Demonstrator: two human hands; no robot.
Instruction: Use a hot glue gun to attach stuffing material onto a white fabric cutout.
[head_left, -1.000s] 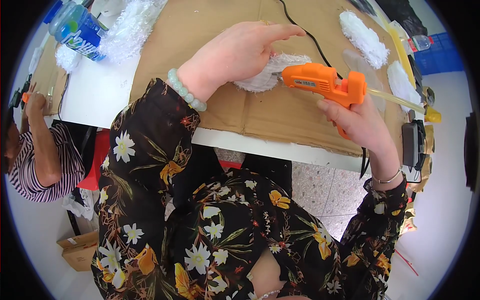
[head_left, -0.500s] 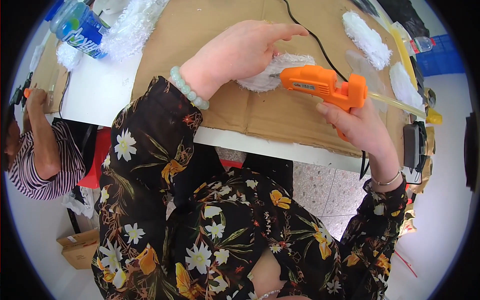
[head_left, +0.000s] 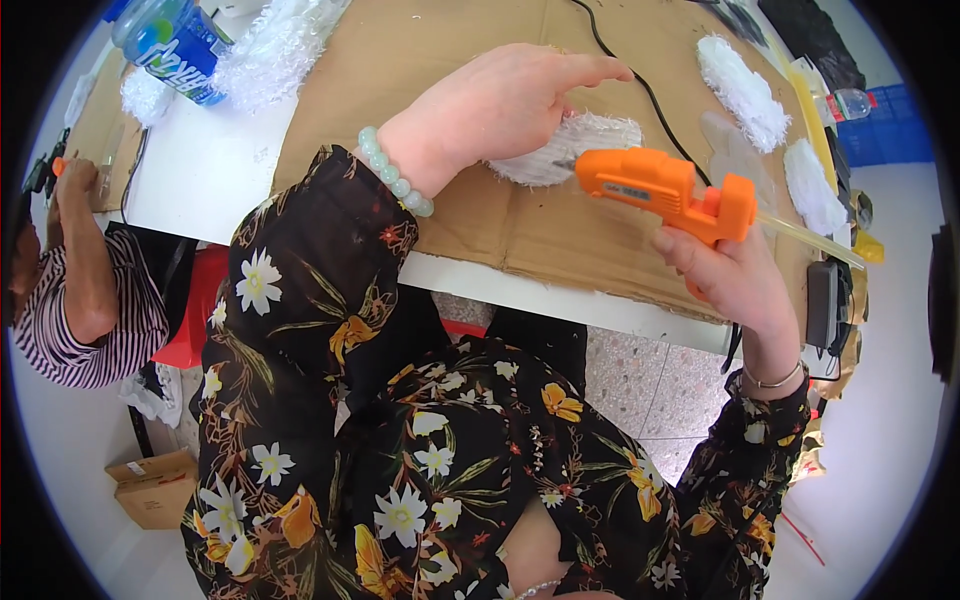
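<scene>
The right hand (head_left: 735, 275) grips the handle of an orange glue gun (head_left: 640, 182), nozzle directed at a white fuzzy piece (head_left: 555, 160). The left hand (head_left: 500, 100) partly covers this piece, index finger extended. A black cord (head_left: 655, 105) crosses the cardboard sheet (head_left: 450, 235) below.

We see a bright orange plastic glue gun (head_left: 635, 182), a pale yellow translucent rod (head_left: 812, 241), a white fringed oval fabric piece (head_left: 565, 152) and tan flat cardboard (head_left: 560, 235). We find white and yellow-orange flowers (head_left: 400, 513) on a black fabric blouse (head_left: 470, 500), and pale green round bracelet beads (head_left: 388, 174).
</scene>
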